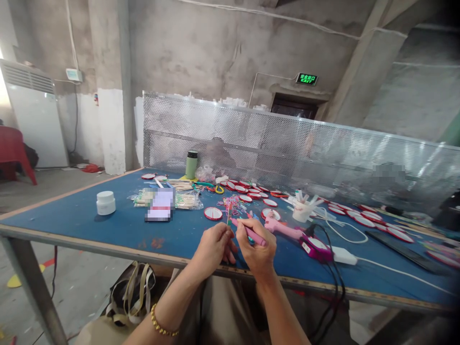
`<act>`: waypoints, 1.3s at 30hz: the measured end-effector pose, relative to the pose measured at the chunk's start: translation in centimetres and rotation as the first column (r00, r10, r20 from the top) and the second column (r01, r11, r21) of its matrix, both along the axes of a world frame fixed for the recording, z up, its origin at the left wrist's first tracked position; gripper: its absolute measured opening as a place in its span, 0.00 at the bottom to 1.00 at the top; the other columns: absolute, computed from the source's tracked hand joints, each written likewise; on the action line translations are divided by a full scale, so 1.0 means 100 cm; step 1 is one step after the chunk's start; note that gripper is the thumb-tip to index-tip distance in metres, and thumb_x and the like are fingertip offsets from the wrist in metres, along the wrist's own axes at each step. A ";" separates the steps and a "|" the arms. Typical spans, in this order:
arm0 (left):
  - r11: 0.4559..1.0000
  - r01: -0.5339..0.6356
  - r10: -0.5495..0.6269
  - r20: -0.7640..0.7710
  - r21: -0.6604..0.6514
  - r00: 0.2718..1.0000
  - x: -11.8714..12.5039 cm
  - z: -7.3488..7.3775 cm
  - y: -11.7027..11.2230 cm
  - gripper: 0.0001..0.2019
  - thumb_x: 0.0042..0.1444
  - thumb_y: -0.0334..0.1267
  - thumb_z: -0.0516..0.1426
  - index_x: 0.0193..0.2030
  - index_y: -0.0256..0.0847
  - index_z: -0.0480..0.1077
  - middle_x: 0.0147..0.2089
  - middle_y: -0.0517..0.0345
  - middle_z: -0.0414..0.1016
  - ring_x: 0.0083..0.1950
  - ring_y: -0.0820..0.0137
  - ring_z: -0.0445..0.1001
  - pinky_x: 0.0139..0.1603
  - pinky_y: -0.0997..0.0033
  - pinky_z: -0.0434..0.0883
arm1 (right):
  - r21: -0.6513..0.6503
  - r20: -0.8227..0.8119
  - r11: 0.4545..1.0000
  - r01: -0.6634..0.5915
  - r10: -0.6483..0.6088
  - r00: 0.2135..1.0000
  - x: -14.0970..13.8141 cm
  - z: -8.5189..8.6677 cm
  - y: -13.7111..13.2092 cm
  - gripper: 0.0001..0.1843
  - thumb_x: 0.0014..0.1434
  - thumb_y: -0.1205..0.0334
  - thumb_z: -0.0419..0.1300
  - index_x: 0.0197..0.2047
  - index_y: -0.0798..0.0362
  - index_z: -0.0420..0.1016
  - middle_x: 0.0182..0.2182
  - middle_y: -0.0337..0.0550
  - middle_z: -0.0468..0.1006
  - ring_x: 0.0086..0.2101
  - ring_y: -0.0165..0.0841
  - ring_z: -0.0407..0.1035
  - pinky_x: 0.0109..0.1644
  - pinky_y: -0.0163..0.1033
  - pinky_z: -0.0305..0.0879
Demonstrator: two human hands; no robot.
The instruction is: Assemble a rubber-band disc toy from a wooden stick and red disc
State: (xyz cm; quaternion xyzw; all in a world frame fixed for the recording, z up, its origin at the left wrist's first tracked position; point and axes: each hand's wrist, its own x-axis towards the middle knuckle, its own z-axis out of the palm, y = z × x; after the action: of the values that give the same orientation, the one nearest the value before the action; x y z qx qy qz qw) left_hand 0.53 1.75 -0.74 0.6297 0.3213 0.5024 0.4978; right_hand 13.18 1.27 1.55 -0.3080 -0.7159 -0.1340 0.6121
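Observation:
My left hand [213, 243] is closed near the table's front edge, pinching a thin wooden stick [229, 214] that points upward. Close beside it, my right hand [258, 247] grips a pink marker-like pen [256, 235], its front end near the stick. Whether the pen touches the stick is too small to tell. Just beyond my hands lie a round red-rimmed white disc [213, 213] and a tangle of coloured strings [233, 206]. A pink glue gun [283, 228] rests to the right of my right hand.
On the blue table [125, 244] are a white jar [106, 203], a phone [160, 205] over bagged sticks, a green bottle [191, 165], pliers [204, 184] and several red-rimmed discs [254, 193]. Rightward stand a cup of white sticks [302, 211] and cables. A perforated metal screen [223, 129] borders the back.

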 end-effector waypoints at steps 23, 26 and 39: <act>0.999 0.005 -0.004 0.009 -0.035 1.000 0.001 0.000 0.000 0.12 0.60 0.47 0.49 0.35 0.40 0.62 0.25 0.61 0.73 0.19 0.75 0.73 0.18 0.80 0.62 | 0.025 -0.034 0.999 0.041 -0.040 0.999 0.000 0.001 -0.001 0.05 0.60 0.68 0.58 0.36 0.51 0.75 0.27 0.38 0.79 0.25 0.29 0.73 0.31 0.33 0.70; 0.999 0.004 -0.004 0.016 -0.038 1.000 0.000 0.001 0.000 0.12 0.59 0.47 0.50 0.34 0.40 0.63 0.24 0.61 0.73 0.18 0.75 0.73 0.17 0.80 0.62 | 0.026 -0.029 0.999 0.033 -0.033 0.999 0.001 0.001 -0.001 0.05 0.60 0.69 0.58 0.36 0.51 0.75 0.26 0.37 0.79 0.25 0.28 0.72 0.31 0.33 0.70; 1.000 0.005 -0.005 0.016 -0.004 1.000 0.000 -0.002 0.002 0.11 0.60 0.46 0.49 0.34 0.40 0.62 0.23 0.63 0.71 0.19 0.74 0.73 0.18 0.79 0.63 | 0.020 0.020 0.999 0.029 -0.030 0.999 0.003 -0.002 -0.002 0.06 0.59 0.70 0.58 0.35 0.51 0.74 0.26 0.37 0.78 0.24 0.28 0.72 0.30 0.33 0.69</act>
State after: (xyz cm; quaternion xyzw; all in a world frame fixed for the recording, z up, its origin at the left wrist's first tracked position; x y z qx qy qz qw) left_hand 0.54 1.93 -0.94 0.6252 0.3169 0.5057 0.5029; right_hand 13.45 1.08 1.36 -0.3111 -0.7162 -0.1533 0.6056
